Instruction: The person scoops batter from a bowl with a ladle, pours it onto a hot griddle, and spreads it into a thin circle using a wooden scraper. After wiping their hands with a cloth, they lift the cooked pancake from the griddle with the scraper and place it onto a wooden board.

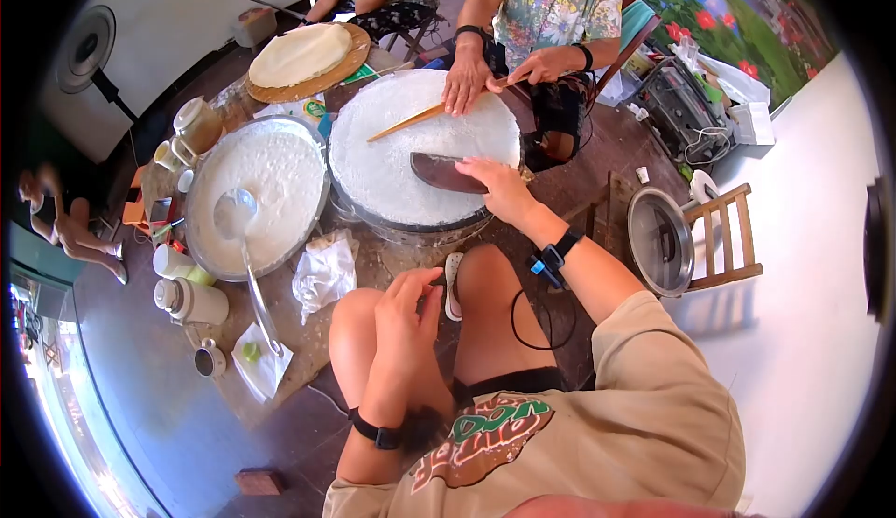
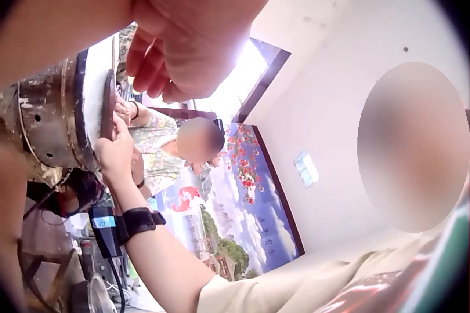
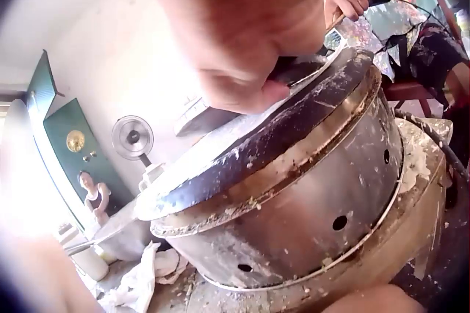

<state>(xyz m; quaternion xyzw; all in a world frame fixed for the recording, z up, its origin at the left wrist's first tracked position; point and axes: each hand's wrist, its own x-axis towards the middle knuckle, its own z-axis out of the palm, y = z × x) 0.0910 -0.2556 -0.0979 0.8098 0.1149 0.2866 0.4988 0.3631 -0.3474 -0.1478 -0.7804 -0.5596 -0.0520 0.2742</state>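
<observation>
A white layer covers the round griddle (image 1: 373, 182). My right hand (image 1: 504, 193) grips one end of a dark, curved-edged scraper (image 1: 441, 172) lying low over its near right part. From the right wrist, my right hand (image 3: 239, 63) is seen above the drum-like metal base (image 3: 294, 217), hiding part of the scraper. My left hand (image 1: 408, 313) is raised above my lap, fingers loosely bent, holding nothing; the left wrist view shows this hand (image 2: 191, 41) in front of the griddle. Across the griddle, another person's hand (image 1: 464, 84) touches a long wooden blade (image 1: 411, 121) on the white layer.
Left of the griddle stands a wide batter basin (image 1: 210, 238) with a ladle (image 1: 259, 299). Crumpled white plastic (image 1: 325, 275), a flask (image 1: 198, 301) and jars are nearby. A flatbread stack (image 1: 299, 55) rests at the back left, a metal bowl (image 1: 653, 271) at the right.
</observation>
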